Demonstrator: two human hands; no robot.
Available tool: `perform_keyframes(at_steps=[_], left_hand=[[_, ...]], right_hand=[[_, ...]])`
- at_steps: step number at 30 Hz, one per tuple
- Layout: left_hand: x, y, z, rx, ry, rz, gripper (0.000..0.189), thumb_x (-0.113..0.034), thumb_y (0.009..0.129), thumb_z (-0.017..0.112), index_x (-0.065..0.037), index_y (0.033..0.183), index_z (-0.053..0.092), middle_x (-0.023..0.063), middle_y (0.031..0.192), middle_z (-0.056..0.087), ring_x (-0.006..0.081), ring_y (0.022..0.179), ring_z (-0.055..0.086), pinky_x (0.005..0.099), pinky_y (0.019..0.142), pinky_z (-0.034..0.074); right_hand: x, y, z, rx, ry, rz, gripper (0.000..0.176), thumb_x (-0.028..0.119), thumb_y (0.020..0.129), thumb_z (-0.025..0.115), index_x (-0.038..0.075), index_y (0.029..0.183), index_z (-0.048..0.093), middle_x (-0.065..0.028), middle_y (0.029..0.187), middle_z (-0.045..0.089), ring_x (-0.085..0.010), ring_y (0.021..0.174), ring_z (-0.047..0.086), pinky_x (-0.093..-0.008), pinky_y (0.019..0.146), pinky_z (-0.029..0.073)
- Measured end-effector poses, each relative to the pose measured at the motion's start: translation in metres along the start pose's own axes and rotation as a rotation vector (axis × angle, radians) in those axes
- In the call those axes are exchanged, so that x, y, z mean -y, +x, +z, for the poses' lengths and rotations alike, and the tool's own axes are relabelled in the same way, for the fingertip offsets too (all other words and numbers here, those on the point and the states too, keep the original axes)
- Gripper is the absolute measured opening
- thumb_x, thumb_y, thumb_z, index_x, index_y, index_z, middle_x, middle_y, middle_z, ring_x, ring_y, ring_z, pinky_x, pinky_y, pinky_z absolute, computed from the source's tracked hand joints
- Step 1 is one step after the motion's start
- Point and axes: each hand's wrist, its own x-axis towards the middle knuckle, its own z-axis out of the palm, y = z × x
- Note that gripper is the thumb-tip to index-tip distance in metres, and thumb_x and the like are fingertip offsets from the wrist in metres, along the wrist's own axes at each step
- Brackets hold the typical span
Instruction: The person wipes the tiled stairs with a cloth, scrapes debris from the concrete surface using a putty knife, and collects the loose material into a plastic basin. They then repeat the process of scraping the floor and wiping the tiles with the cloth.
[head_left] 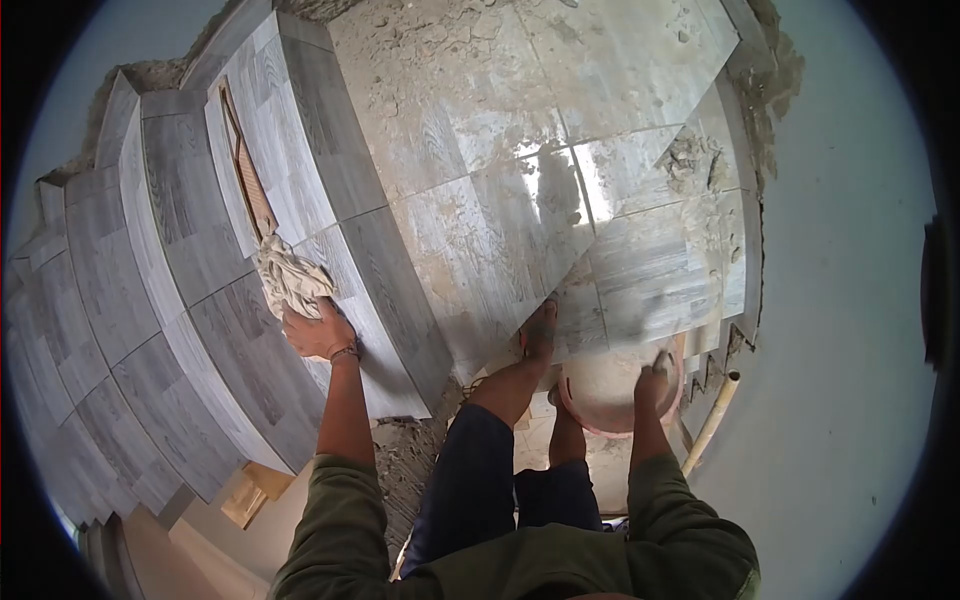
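Note:
My left hand (318, 330) is closed on a crumpled, pale, dirty cloth (290, 278), pressed on a grey wood-look tiled step (285, 170). A narrow brown strip (248, 180) lies on the same step, its lower end against the cloth. Over a round basin with a reddish rim (610, 385) and pale contents is my right hand (653, 382). Its fingers are curled round something small and greyish that is too blurred to name.
Tiled steps (180, 180) run down to the left. Dusty landing tiles (480, 200) carry wet patches and mortar crumbs (695, 165). A pale pole (715, 415) leans by the right wall (840, 300). My bare foot (540, 325) stands by the landing's near edge.

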Motion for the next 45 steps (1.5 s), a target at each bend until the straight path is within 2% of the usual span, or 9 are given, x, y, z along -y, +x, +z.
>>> perform_keyframes(at_steps=[4,12,18,23,26,36,41,43,45], left_hand=[[0.007,0.0,0.008,-0.02,0.004,0.047,0.072,-0.052,0.087,0.064,-0.007,0.141,0.051,0.0192,0.134,0.055,0.0385,0.127,0.049,0.0516,0.105,0.038],[-0.003,-0.002,-0.001,0.012,0.079,0.004,0.075,-0.062,0.092,0.054,-0.013,0.147,0.045,0.0173,0.144,0.047,0.0367,0.13,0.047,0.0574,0.103,0.041],[-0.014,-0.013,-0.006,-0.123,0.116,0.196,0.069,-0.062,0.094,0.053,-0.014,0.144,0.05,0.0206,0.148,0.042,0.0399,0.137,0.041,0.0557,0.107,0.038],[-0.01,-0.028,0.007,0.046,-0.091,0.183,0.079,-0.072,0.092,0.044,-0.014,0.144,0.054,0.0235,0.153,0.036,0.0395,0.143,0.033,0.0527,0.114,0.029],[-0.019,-0.037,0.004,0.035,-0.089,0.112,0.077,-0.073,0.091,0.043,-0.017,0.143,0.056,0.0183,0.157,0.032,0.0358,0.146,0.028,0.0553,0.114,0.026],[-0.025,-0.043,-0.004,0.043,-0.107,0.1,0.069,-0.067,0.092,0.049,-0.02,0.143,0.055,0.0158,0.159,0.031,0.0335,0.147,0.026,0.0549,0.117,0.022],[-0.022,-0.043,-0.002,0.042,-0.128,0.122,0.068,-0.066,0.092,0.049,-0.021,0.143,0.055,0.0154,0.159,0.031,0.0327,0.149,0.025,0.0534,0.118,0.021],[-0.022,-0.047,-0.005,0.057,-0.12,0.111,0.067,-0.063,0.093,0.05,-0.02,0.144,0.055,0.0155,0.159,0.031,0.0327,0.149,0.024,0.053,0.118,0.02],[-0.023,-0.042,-0.003,0.065,-0.113,0.117,0.067,-0.062,0.094,0.05,-0.018,0.144,0.054,0.0155,0.159,0.03,0.0329,0.149,0.024,0.0532,0.118,0.021]], right_hand=[[-0.121,-0.024,0.057,-0.007,-0.093,0.513,0.034,0.029,0.084,0.063,0.005,0.108,0.066,-0.024,0.1,0.071,-0.0414,0.093,0.07,-0.0502,0.083,0.057],[-0.353,-0.027,0.199,0.036,0.287,0.663,0.056,0.031,0.084,0.067,0.001,0.13,0.056,-0.0224,0.106,0.07,-0.0385,0.086,0.071,-0.0498,0.073,0.056],[-0.311,0.003,0.204,0.011,0.707,0.939,0.057,0.036,0.082,0.072,-0.001,0.123,0.059,-0.0187,0.085,0.07,-0.0271,0.053,0.061,-0.0408,0.044,0.044],[-0.291,-0.028,0.14,-0.009,0.8,0.528,0.036,0.02,0.073,0.076,-0.001,0.102,0.068,-0.0153,0.085,0.07,-0.0226,0.056,0.062,-0.0382,0.046,0.046],[-0.287,-0.075,0.055,-0.016,1.015,0.42,0.029,0.007,0.072,0.07,0.0,0.101,0.066,-0.0012,0.075,0.06,-0.0126,0.06,0.055,-0.0339,0.051,0.046],[-0.16,-0.082,-0.235,0.229,1.056,0.034,0.029,0.006,0.085,0.065,-0.002,0.11,0.053,-0.0097,0.084,0.064,-0.0182,0.056,0.061,-0.0329,0.051,0.052],[-0.09,0.059,-0.191,0.261,1.32,-0.173,0.066,0.005,0.085,0.07,-0.002,0.142,0.039,-0.0159,0.116,0.06,-0.0212,0.08,0.065,-0.036,0.06,0.056],[-0.067,0.14,-0.148,0.373,1.248,-0.102,0.033,0.019,0.088,0.072,-0.008,0.106,0.068,-0.0084,0.089,0.069,-0.0192,0.075,0.066,-0.0341,0.066,0.054],[-0.048,0.211,-0.102,0.203,1.111,-0.112,0.032,0.016,0.086,0.071,-0.004,0.11,0.068,-0.0064,0.085,0.067,-0.0174,0.07,0.062,-0.0328,0.062,0.05]])
